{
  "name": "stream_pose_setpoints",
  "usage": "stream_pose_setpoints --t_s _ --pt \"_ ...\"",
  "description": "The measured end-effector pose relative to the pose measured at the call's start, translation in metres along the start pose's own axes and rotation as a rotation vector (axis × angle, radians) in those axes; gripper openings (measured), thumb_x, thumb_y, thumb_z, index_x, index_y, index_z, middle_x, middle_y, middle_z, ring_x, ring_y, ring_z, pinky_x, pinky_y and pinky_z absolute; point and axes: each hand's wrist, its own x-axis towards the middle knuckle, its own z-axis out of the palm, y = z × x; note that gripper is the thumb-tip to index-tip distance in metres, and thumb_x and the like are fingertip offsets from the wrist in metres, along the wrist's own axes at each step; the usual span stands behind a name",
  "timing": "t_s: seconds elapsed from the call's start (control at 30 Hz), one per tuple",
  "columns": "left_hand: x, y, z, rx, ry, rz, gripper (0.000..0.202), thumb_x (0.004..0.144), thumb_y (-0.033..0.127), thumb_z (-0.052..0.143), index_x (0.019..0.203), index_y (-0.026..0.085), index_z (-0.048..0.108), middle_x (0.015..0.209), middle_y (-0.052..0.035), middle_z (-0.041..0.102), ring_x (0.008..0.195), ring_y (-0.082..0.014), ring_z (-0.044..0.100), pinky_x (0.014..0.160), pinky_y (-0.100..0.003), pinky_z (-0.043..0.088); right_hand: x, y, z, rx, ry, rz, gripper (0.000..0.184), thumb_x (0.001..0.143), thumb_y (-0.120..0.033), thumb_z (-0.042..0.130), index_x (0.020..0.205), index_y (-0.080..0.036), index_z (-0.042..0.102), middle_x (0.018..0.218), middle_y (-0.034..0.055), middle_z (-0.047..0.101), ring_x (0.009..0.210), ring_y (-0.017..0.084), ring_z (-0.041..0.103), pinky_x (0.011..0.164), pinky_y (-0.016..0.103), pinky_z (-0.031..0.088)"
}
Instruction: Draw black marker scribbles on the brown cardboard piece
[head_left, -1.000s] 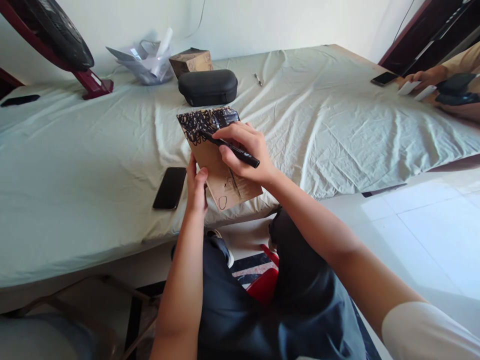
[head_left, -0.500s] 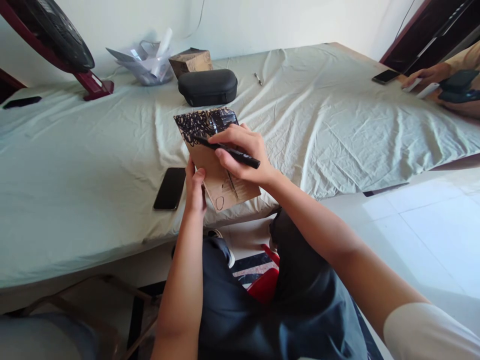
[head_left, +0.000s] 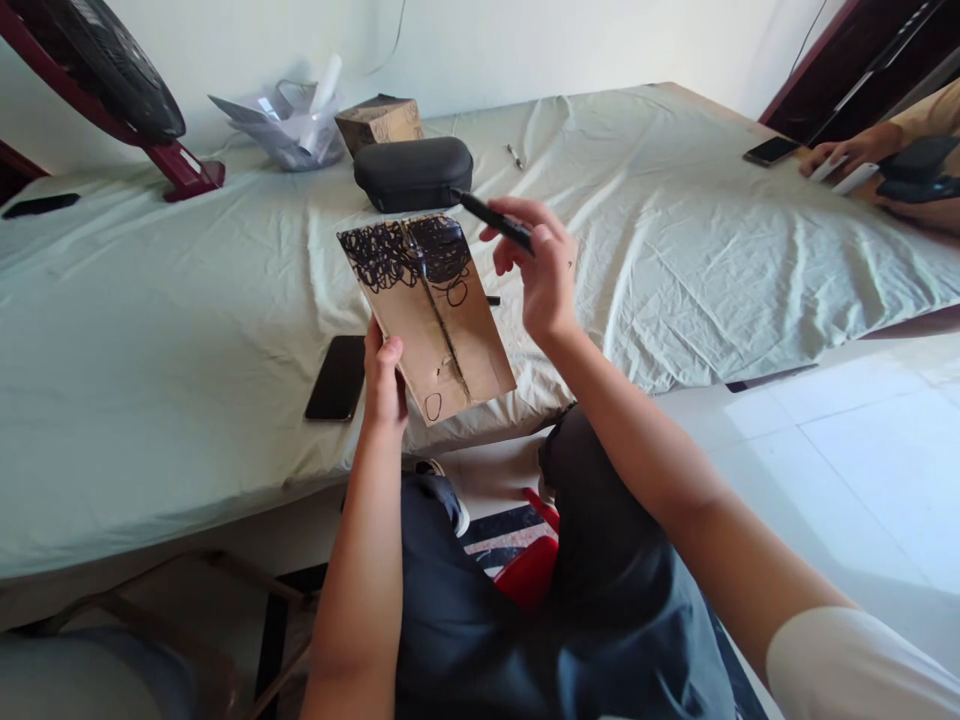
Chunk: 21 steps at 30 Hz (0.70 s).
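Observation:
A brown cardboard piece [head_left: 435, 320] covered at its top with black scribbles is held up over the bed's near edge. My left hand [head_left: 384, 375] grips its lower left corner, thumb on the front. My right hand [head_left: 540, 270] is lifted off to the right of the cardboard and holds a black marker [head_left: 495, 222], tip pointing up-left, clear of the surface. A small black item, perhaps the marker's cap [head_left: 492, 300], lies on the sheet behind the cardboard.
A black phone [head_left: 337, 376] lies left of my left hand on the pale green sheet [head_left: 150, 320]. Farther back are a black zip case [head_left: 413, 173], a cardboard box [head_left: 379, 122], plastic wrap [head_left: 285, 118] and a fan's base [head_left: 184, 170]. Another person's hands [head_left: 847, 155] are at the far right.
My right hand lifted the marker off the cardboard and moved up and to the right. The cardboard tilted slightly, showing more scribbles and a small loop.

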Motion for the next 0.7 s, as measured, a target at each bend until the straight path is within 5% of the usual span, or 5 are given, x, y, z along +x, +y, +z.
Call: stream_pose_setpoints --t_s 0.1,0.17,0.37,0.53,0.7 --pt "0.0 0.002 -0.005 -0.021 0.037 -0.007 0.075 0.084 0.069 0.087 0.143 0.025 0.07 0.155 -0.0142 0.076 0.156 -0.0415 0.063 0.133 -0.054 0.053 0.012 0.013 -0.019 0.0 0.026 0.135 0.096 0.103 -0.097 0.025 0.15 -0.028 0.072 0.13 0.013 0.079 0.086 0.024 0.071 0.079 0.042 0.06" --pt "0.0 0.004 -0.008 -0.033 0.039 -0.009 0.074 0.086 0.068 0.085 0.143 0.024 0.069 0.153 -0.0144 0.076 0.156 -0.0409 0.063 0.131 -0.053 0.053 0.018 0.02 -0.032 0.006 0.025 0.239 0.096 0.105 -0.095 0.02 0.152 -0.027 0.069 0.137 0.0143 0.077 0.089 0.023 0.074 0.078 0.039 0.061" --pt "0.002 0.01 -0.016 -0.029 0.092 -0.02 0.072 0.084 0.068 0.085 0.139 0.024 0.07 0.145 -0.0127 0.079 0.153 -0.0392 0.064 0.131 -0.052 0.052 0.018 0.056 -0.065 -0.088 -0.053 0.354 0.029 0.102 -0.038 0.065 0.128 -0.025 0.069 0.114 0.006 0.081 0.072 0.015 0.067 0.067 0.031 0.056" --pt "-0.003 0.017 -0.013 0.0 0.113 -0.026 0.066 0.088 0.066 0.08 0.139 0.024 0.073 0.148 -0.0119 0.078 0.156 -0.0376 0.06 0.133 -0.053 0.051 0.008 0.079 -0.079 -0.605 -0.267 0.553 0.036 0.087 -0.007 0.068 0.12 -0.019 0.075 0.11 0.0087 0.083 0.082 0.019 0.071 0.083 0.036 0.062" --pt "-0.004 0.022 -0.009 -0.005 0.09 -0.026 0.072 0.088 0.062 0.078 0.149 0.025 0.069 0.153 -0.0117 0.076 0.157 -0.0368 0.059 0.134 -0.054 0.049 0.002 0.089 -0.076 -0.955 -0.456 0.687 0.049 0.079 0.004 0.065 0.12 -0.014 0.086 0.124 0.0157 0.087 0.111 0.03 0.078 0.099 0.04 0.062"
